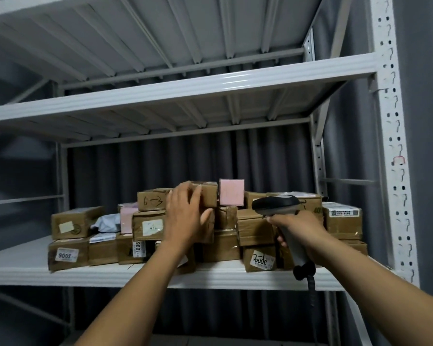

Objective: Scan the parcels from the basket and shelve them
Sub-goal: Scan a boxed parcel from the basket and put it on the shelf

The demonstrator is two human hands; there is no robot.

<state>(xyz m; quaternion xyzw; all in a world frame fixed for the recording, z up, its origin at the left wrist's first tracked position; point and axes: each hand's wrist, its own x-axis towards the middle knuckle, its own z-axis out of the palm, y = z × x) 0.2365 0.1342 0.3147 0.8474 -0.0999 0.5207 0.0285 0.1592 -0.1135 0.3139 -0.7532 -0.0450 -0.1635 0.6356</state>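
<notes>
My left hand [185,213] reaches to the top of a pile of parcels and holds a small brown cardboard parcel [208,196], fingers over its top left edge and thumb under its front. That parcel sits on the stack beside a pink box [231,192]. My right hand [298,228] grips the handle of a black and grey barcode scanner [276,204], whose head points left toward the pile. The scanner's cable [310,283] hangs down past the shelf edge. The basket is out of view.
Several brown cardboard parcels, some with handwritten numbers and labels, are stacked on the white metal shelf [18,268]. Bare shelf surface lies at the left. An upper shelf [185,92] is overhead, a perforated upright post [395,171] stands at the right, and a grey curtain hangs behind.
</notes>
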